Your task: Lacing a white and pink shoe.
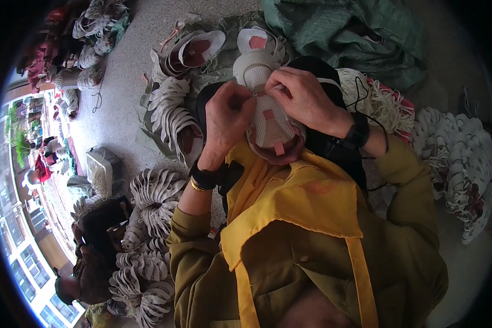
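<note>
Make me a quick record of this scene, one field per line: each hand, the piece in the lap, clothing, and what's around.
Left hand: fingers curled at the piece's left side; exact grip hidden
Right hand: fingers bent over its right side; exact grip hidden
Piece: pale shoe upper, pink patches
Clothing: yellow apron, olive sleeves
Ahead right: green sack
Right: pale strings
Left: stacked shoe pieces; another person farther off

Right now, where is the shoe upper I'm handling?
In the head view, the pale shoe upper is just above and right of centre, between your left hand and right hand, directly above the yellow apron.
</note>
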Motion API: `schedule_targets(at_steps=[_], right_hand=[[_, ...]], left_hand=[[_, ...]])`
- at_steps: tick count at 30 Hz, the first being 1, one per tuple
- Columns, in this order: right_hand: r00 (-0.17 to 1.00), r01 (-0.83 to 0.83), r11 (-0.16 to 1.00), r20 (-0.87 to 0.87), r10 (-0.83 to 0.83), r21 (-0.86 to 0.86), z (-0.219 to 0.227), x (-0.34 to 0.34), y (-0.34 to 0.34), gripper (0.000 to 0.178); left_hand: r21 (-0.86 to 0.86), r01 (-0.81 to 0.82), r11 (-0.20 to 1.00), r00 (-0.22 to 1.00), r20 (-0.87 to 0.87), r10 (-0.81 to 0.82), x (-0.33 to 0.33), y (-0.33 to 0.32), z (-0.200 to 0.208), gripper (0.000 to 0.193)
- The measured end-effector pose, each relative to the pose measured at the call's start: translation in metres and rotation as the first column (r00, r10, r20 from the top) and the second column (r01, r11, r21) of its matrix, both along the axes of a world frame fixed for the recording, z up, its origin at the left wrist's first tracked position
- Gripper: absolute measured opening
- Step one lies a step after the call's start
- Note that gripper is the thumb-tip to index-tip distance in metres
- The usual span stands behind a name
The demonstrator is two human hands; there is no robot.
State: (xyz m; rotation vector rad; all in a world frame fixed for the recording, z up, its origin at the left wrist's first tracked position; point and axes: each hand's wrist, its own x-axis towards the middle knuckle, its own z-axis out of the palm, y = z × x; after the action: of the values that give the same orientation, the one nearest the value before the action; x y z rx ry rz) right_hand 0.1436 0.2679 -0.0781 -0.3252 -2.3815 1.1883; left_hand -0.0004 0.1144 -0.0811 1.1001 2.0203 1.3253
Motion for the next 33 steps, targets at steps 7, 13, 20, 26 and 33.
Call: schedule_targets(at_steps=[7, 13, 20, 26, 33], right_hand=[[1.000, 0.006, 0.996, -0.007, -0.006, 0.088, -0.007, -0.003, -0.002, 0.006], [0.994, -0.095, 0.975, 0.080, 0.080, 0.200, 0.009, -0.003, 0.000, 0.012], [0.994, -0.106, 0.946, 0.051, 0.095, 0.306, 0.001, -0.009, -0.003, 0.017], [0.995, -0.080, 0.975, 0.071, 0.066, 0.209, -0.001, -0.008, -0.002, 0.017], [0.992, -0.076, 0.978, 0.115, 0.054, 0.193, 0.012, 0.001, 0.005, 0.019]], left_hand=[[-0.050, 0.042, 0.998, 0.998, -0.041, -0.044, 0.001, 0.002, 0.006, 0.012], [-0.018, 0.032, 0.999, 0.999, -0.041, -0.033, 0.005, 0.002, 0.008, 0.013], [-0.026, 0.085, 0.996, 0.994, -0.069, -0.087, 0.002, 0.005, 0.011, 0.013], [0.027, 0.199, 0.980, 0.980, -0.034, -0.198, -0.014, 0.013, 0.000, 0.010], [-0.138, 0.313, 0.940, 0.948, -0.014, -0.318, -0.037, 0.006, 0.014, 0.005]])
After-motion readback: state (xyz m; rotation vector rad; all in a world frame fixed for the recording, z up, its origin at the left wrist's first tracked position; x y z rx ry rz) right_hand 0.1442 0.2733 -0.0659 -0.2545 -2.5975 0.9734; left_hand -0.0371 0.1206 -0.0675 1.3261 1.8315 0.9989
